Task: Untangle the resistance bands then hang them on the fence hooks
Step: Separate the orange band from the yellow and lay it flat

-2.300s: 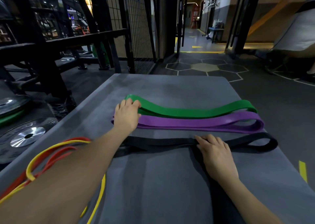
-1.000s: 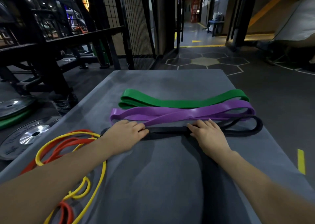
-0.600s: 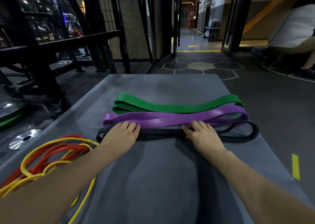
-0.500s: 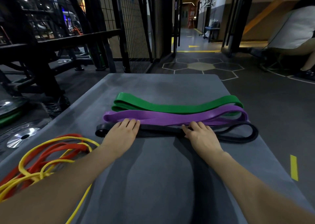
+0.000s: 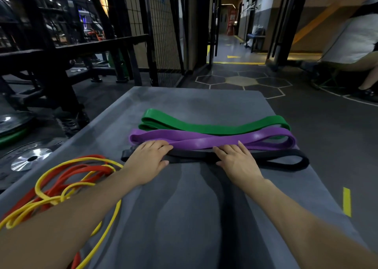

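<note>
Three flat resistance bands lie side by side across a grey mat [image 5: 184, 217]: a green band [image 5: 214, 126] farthest, a purple band [image 5: 206, 139] in the middle, a black band [image 5: 282, 159] nearest. My left hand [image 5: 148, 161] lies flat on the black band's left end, fingers straight. My right hand [image 5: 238, 161] presses flat on the black band's middle, fingertips touching the purple band. A thin yellow band [image 5: 61, 195] and a thin red band [image 5: 75, 172] lie tangled together at the mat's left edge, partly under my left forearm.
A black wire fence [image 5: 161, 33] stands beyond the mat's far left corner. Weight plates [image 5: 28, 160] lie on the floor at the left beside a black rack [image 5: 51, 64]. A seated person [image 5: 353, 49] is at the far right. A corridor opens straight ahead.
My left hand moved from the green band's left end down onto the black band's left end. Both hands nudged the black band up against the purple one.
</note>
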`<state>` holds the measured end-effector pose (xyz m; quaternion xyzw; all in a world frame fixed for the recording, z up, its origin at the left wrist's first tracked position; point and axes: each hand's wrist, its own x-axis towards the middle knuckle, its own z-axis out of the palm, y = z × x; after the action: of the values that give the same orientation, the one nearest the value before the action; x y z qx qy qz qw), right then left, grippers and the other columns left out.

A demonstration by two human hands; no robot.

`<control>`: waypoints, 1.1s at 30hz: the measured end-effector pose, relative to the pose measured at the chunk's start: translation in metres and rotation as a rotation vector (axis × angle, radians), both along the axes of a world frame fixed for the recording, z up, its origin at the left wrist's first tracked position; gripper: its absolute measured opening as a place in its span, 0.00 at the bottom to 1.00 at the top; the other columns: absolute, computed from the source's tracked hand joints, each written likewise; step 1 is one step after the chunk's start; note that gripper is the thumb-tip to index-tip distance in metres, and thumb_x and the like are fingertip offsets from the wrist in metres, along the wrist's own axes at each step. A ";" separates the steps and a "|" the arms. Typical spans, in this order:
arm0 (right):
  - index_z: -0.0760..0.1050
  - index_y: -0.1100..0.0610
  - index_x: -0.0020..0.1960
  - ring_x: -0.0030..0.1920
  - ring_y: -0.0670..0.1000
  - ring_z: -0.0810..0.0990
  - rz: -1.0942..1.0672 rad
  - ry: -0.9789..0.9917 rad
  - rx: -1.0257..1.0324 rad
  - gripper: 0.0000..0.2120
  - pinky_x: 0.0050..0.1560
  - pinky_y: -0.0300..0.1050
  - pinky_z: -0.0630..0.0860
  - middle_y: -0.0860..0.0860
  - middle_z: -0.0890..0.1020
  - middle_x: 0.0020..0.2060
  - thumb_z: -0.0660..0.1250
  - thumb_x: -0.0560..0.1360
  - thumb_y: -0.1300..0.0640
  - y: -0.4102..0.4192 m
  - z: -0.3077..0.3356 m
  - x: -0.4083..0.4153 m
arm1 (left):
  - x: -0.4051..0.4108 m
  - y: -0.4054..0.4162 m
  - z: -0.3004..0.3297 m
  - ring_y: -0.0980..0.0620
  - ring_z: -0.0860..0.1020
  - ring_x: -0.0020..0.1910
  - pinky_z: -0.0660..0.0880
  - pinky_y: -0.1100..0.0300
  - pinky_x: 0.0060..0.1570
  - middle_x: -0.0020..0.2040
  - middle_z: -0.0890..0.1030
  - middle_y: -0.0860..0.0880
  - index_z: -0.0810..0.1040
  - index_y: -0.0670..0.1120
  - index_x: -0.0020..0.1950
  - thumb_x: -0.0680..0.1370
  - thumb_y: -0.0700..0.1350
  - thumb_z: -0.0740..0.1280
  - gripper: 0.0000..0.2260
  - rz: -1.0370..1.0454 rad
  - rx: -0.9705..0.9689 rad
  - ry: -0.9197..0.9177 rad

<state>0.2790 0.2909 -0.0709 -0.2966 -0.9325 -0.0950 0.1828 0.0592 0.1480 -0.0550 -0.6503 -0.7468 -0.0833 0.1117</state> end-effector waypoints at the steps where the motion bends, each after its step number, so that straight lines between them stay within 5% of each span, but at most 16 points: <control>1: 0.78 0.58 0.59 0.51 0.59 0.81 0.011 0.007 -0.020 0.21 0.64 0.60 0.68 0.56 0.82 0.49 0.74 0.67 0.57 -0.004 0.005 -0.001 | 0.002 -0.003 0.004 0.48 0.68 0.67 0.61 0.55 0.68 0.68 0.70 0.49 0.69 0.48 0.70 0.78 0.49 0.62 0.20 -0.001 0.021 -0.007; 6: 0.68 0.56 0.68 0.63 0.57 0.67 0.047 0.020 -0.238 0.18 0.64 0.50 0.66 0.54 0.71 0.62 0.58 0.79 0.53 -0.040 0.033 -0.017 | 0.012 -0.038 0.024 0.48 0.73 0.62 0.66 0.55 0.62 0.62 0.75 0.50 0.74 0.49 0.63 0.76 0.47 0.65 0.16 0.068 0.101 -0.071; 12: 0.70 0.58 0.68 0.63 0.59 0.69 0.156 0.130 -0.508 0.18 0.64 0.49 0.67 0.59 0.73 0.60 0.60 0.78 0.57 -0.112 0.047 -0.056 | 0.013 -0.122 0.034 0.46 0.76 0.56 0.73 0.50 0.56 0.54 0.78 0.49 0.78 0.50 0.57 0.73 0.47 0.65 0.13 0.255 0.180 -0.259; 18: 0.76 0.62 0.59 0.59 0.61 0.74 0.254 0.166 -0.677 0.13 0.59 0.48 0.69 0.62 0.76 0.57 0.63 0.76 0.60 -0.184 0.040 -0.093 | 0.012 -0.206 0.030 0.45 0.74 0.59 0.71 0.52 0.59 0.59 0.76 0.47 0.78 0.48 0.58 0.73 0.43 0.69 0.14 0.438 0.259 -0.330; 23: 0.73 0.59 0.65 0.64 0.57 0.72 0.295 0.130 -0.703 0.18 0.64 0.45 0.67 0.59 0.75 0.62 0.65 0.76 0.57 -0.219 0.034 -0.115 | 0.010 -0.245 0.012 0.46 0.73 0.58 0.69 0.55 0.59 0.57 0.75 0.48 0.78 0.47 0.58 0.73 0.42 0.69 0.14 0.566 0.340 -0.470; 33: 0.63 0.57 0.71 0.70 0.56 0.63 0.364 0.013 -0.715 0.31 0.70 0.50 0.61 0.54 0.68 0.67 0.68 0.73 0.47 -0.245 0.022 -0.154 | -0.016 -0.272 0.008 0.43 0.69 0.63 0.69 0.52 0.59 0.62 0.69 0.44 0.66 0.46 0.67 0.73 0.51 0.69 0.25 0.819 0.083 -0.654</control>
<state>0.1251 0.0462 -0.0493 -0.1722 -0.9429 0.2712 0.0879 0.0433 -0.1242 -0.0473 -0.2399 -0.9317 -0.2611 -0.0782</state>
